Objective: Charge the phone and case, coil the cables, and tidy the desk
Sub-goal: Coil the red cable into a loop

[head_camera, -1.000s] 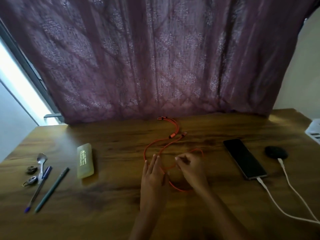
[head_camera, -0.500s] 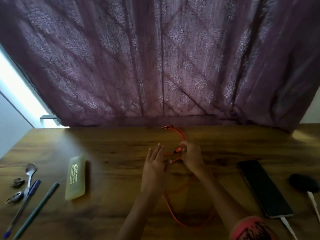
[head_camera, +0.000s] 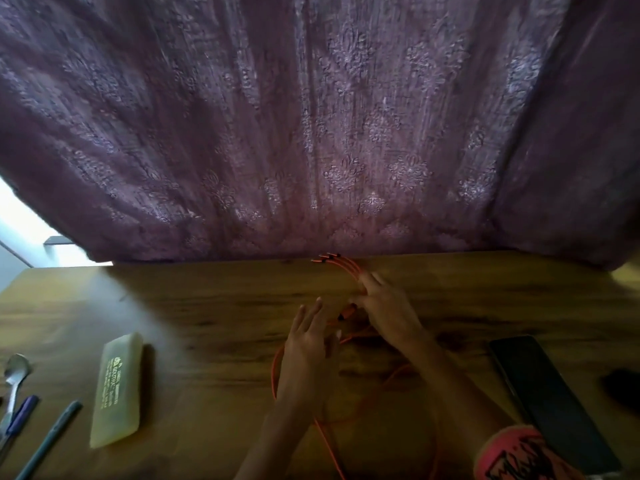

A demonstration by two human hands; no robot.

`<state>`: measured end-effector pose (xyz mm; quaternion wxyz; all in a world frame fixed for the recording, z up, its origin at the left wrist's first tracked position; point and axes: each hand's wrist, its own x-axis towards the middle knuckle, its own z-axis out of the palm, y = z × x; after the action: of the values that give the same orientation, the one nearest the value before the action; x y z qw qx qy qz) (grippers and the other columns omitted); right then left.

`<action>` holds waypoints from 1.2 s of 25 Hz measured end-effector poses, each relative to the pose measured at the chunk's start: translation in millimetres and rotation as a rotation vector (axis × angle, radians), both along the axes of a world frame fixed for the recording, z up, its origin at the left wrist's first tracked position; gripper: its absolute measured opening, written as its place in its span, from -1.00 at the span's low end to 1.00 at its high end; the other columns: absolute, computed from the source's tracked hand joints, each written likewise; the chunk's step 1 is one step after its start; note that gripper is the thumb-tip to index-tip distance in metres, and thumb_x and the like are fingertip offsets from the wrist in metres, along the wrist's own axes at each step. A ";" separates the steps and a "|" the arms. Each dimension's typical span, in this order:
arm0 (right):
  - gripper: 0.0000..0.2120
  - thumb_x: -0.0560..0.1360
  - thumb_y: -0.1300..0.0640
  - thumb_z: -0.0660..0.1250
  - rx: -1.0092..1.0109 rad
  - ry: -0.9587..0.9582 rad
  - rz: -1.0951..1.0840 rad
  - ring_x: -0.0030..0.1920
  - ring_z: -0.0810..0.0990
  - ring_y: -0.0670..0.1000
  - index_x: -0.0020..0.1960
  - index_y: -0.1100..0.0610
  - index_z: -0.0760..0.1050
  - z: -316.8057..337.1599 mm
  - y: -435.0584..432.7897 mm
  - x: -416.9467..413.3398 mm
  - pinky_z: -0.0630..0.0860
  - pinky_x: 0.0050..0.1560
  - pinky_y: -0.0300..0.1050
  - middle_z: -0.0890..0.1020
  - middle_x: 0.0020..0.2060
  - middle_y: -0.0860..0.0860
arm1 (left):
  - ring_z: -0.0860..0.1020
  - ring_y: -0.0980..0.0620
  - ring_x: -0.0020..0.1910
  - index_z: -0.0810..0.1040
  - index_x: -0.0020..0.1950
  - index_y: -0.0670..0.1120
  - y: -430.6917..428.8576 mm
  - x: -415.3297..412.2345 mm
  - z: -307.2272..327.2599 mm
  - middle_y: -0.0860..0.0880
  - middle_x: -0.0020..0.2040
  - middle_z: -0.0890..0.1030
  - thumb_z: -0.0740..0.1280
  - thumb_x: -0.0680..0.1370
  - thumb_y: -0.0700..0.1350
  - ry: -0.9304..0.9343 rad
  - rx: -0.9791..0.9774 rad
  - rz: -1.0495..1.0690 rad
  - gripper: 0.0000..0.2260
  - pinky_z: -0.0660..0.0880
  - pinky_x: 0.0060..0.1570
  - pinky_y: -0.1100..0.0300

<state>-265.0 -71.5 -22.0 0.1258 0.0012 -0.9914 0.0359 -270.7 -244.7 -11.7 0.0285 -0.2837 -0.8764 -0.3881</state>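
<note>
Cable (head_camera: 274, 372) looks light and floppy: best taken at the splitter (head_camera: 346, 311).
Fingers straight, spread on left hand (head_camera: 308, 344); right hand (head_camera: 389, 315) splayed over it, pinch unclear.

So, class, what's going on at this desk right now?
A person is working on an orange multi-head cable on the wooden desk. The right hand lies over its splitter with fingers stretched out; whether it has a grip on it is unclear. The left hand is open beside it. The cable lies in loose loops, not yet coiled. A phone lies flat to the right; a yellowish case, pens and a spoon sit on the left.
</note>
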 end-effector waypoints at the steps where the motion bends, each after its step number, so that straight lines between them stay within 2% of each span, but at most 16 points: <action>1: -0.77 0.29 0.26 0.39 0.010 0.046 0.013 -0.15 0.63 0.08 -0.13 0.00 0.68 3.0 -2.2 3.8 0.55 -0.33 -0.12 0.61 -0.09 0.08 | 0.16 0.12 0.45 0.42 0.34 -0.08 0.3 0.6 4.3 -0.09 0.40 0.38 0.23 0.54 -0.27 0.048 0.023 -0.026 -0.64 0.04 0.37 0.35; 3: -0.73 0.29 0.16 0.26 0.015 0.110 0.047 -0.38 0.61 -0.01 -0.14 -0.07 0.67 8.9 -9.2 13.6 0.47 -0.54 -0.24 0.65 -0.20 0.00 | 0.32 0.01 0.38 0.47 0.27 -0.11 -1.1 -1.9 11.7 -0.12 0.30 0.49 0.28 0.40 -0.44 0.133 0.057 -0.088 -0.52 0.17 0.39 0.21; 5: -0.72 0.31 0.09 0.25 -0.026 0.172 0.055 -0.38 0.63 -0.02 -0.07 -0.03 0.65 14.7 -15.9 25.6 0.50 -0.52 -0.24 0.66 -0.21 -0.03 | 0.37 -0.15 0.35 0.40 0.30 -0.11 -3.4 -5.2 23.2 -0.12 0.31 0.48 0.36 0.26 -0.46 0.222 0.044 -0.116 -0.36 0.33 0.33 0.03; 6: -0.72 0.30 0.10 0.26 -0.062 0.214 0.050 -0.35 0.64 -0.01 -0.06 0.00 0.65 19.5 -19.2 32.2 0.53 -0.48 -0.24 0.67 -0.22 -0.03 | 0.34 -0.18 0.36 0.36 0.33 -0.10 -5.2 -6.3 31.3 -0.13 0.34 0.44 0.34 0.28 -0.42 0.265 0.031 -0.139 -0.35 0.33 0.33 0.00; 8: -0.68 0.26 0.21 0.29 -0.174 0.337 0.045 -0.27 0.66 0.01 -0.03 0.07 0.65 33.6 -28.6 50.6 0.57 -0.38 -0.21 0.70 -0.20 0.01 | 0.20 -0.17 0.44 0.31 0.40 -0.07 -10.7 -2.5 53.6 -0.14 0.42 0.34 0.17 0.39 -0.27 0.400 -0.025 -0.214 -0.45 0.22 0.40 -0.05; 10: -0.64 0.29 0.29 0.23 -0.367 0.418 0.050 -0.19 0.63 -0.04 0.03 0.13 0.62 55.0 -40.3 69.5 0.57 -0.19 -0.25 0.70 -0.14 0.06 | 0.10 -0.24 0.47 0.29 0.43 -0.04 -14.4 4.9 75.8 -0.13 0.47 0.26 0.09 0.41 -0.13 0.578 -0.165 -0.223 -0.45 0.11 0.40 -0.21; 13: -0.79 0.42 0.14 0.27 -0.650 0.549 0.041 -0.20 0.62 -0.14 -0.04 0.16 0.63 90.6 -59.3 106.2 0.50 -0.20 -0.46 0.69 -0.20 -0.02 | 0.11 -0.32 0.42 0.35 0.40 -0.05 -26.8 23.0 109.4 -0.16 0.44 0.31 0.06 0.42 -0.14 0.807 -0.246 -0.125 -0.47 0.00 0.27 -0.37; 16: -0.95 0.38 0.14 0.44 -0.718 0.639 -0.001 -0.28 0.63 -0.23 -0.16 0.08 0.64 105.9 -69.2 127.7 0.56 -0.26 -0.34 0.67 -0.26 -0.14 | 0.17 -0.37 0.41 0.32 0.41 -0.08 -38.8 34.9 126.3 -0.18 0.42 0.35 0.12 0.45 -0.23 0.939 -0.312 0.007 -0.50 -0.02 0.31 -0.42; 18: -0.85 0.39 0.24 0.44 -0.786 0.638 -0.061 -0.25 0.65 -0.23 -0.15 0.00 0.64 111.0 -75.0 140.1 0.60 -0.22 -0.27 0.68 -0.27 -0.17 | 0.24 -0.32 0.41 0.27 0.43 -0.10 -49.9 40.5 128.1 -0.19 0.38 0.40 0.30 0.42 -0.28 0.903 -0.325 0.033 -0.43 -0.07 0.38 -0.34; 20: -0.71 0.43 0.31 0.40 -0.865 0.599 -0.117 -0.27 0.67 -0.18 -0.17 -0.11 0.59 116.9 -81.7 154.8 0.61 -0.22 -0.24 0.69 -0.28 -0.14 | 0.51 -0.18 0.20 0.40 0.29 -0.09 -63.2 50.8 124.4 -0.13 0.10 0.60 0.37 0.42 -0.21 0.785 -0.241 -0.050 -0.56 0.19 0.34 -0.24; 21: -0.66 0.44 0.33 0.38 -0.887 0.589 -0.134 -0.29 0.66 -0.17 -0.19 -0.15 0.56 120.6 -84.7 160.8 0.60 -0.23 -0.25 0.69 -0.25 -0.15 | 0.60 -0.08 -0.01 0.46 0.15 -0.06 -70.7 57.5 125.3 -0.06 -0.09 0.62 0.34 0.46 -0.16 0.623 -0.146 -0.110 -0.72 0.43 0.17 -0.12; 22: -0.65 0.45 0.33 0.37 -0.896 0.600 -0.149 -0.29 0.66 -0.16 -0.21 -0.15 0.53 124.9 -89.1 167.3 0.59 -0.24 -0.27 0.68 -0.24 -0.15 | 0.60 0.04 -0.22 0.49 0.02 -0.04 -78.7 66.1 129.5 0.00 -0.24 0.59 0.32 0.49 -0.14 0.376 -0.050 -0.173 -0.88 0.52 -0.10 0.05; 23: -0.67 0.45 0.33 0.37 -0.898 0.618 -0.163 -0.28 0.65 -0.17 -0.23 -0.13 0.51 129.1 -92.1 172.1 0.58 -0.25 -0.30 0.67 -0.27 -0.13 | 0.53 0.15 -0.38 0.48 -0.10 -0.05 -83.6 73.0 130.5 0.05 -0.36 0.53 0.32 0.51 -0.12 0.098 0.029 -0.236 -0.96 0.48 -0.33 0.16; 24: -0.70 0.45 0.32 0.37 -0.890 0.641 -0.182 -0.27 0.64 -0.21 -0.23 -0.08 0.50 132.9 -95.4 175.7 0.54 -0.26 -0.37 0.66 -0.32 -0.12 | 0.47 0.19 -0.49 0.47 -0.16 -0.08 -87.7 81.5 131.2 0.07 -0.43 0.48 0.32 0.52 -0.11 -0.134 0.105 -0.268 -0.91 0.41 -0.44 0.21; 27: -0.82 0.44 0.31 0.38 -0.836 0.694 -0.228 -0.19 0.59 -0.35 -0.17 0.04 0.51 140.7 -105.4 184.1 0.42 -0.19 -0.55 0.61 -0.28 -0.21 | 0.34 0.20 -0.55 0.49 -0.06 -0.27 -101.5 106.5 133.6 0.03 -0.43 0.40 0.24 0.55 -0.07 -0.621 0.314 -0.325 -0.76 0.29 -0.50 0.27; 30: -0.90 0.44 0.25 0.39 -0.813 0.747 -0.278 -0.14 0.60 -0.25 -0.12 0.06 0.59 138.0 -111.4 190.3 0.43 -0.11 -0.51 0.65 -0.22 -0.16 | 0.33 0.17 -0.49 0.57 0.02 -0.21 -118.3 121.3 141.9 0.03 -0.42 0.42 0.15 0.55 0.02 -0.957 0.474 -0.408 -0.65 0.29 -0.49 0.30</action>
<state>-74.7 -182.9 116.0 0.4616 -0.1651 -0.7769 0.3950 -149.4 -362.9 130.2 -0.3842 -0.2257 -0.6082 -0.6569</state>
